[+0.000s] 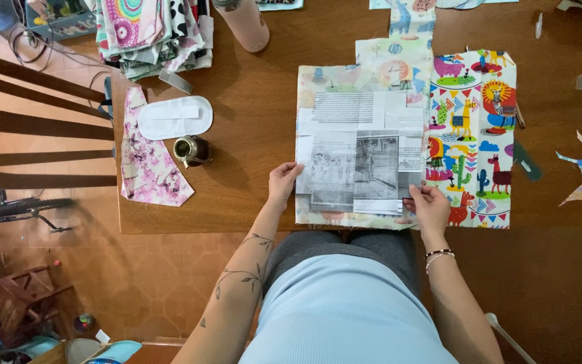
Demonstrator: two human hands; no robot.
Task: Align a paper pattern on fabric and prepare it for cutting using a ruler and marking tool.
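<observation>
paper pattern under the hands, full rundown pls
The paper pattern is a flat, roughly rectangular sheet pieced from newspaper-like pages, grey and white, with blocks of small print and two dark photo-like panels. It lies on a pale printed fabric whose edges show around it, on the wooden table. Its right edge meets the bright animal-print fabric. The left hand pinches its lower left edge; the right hand presses its lower right corner. It looks uncreased apart from its overlapping seams.
</observation>
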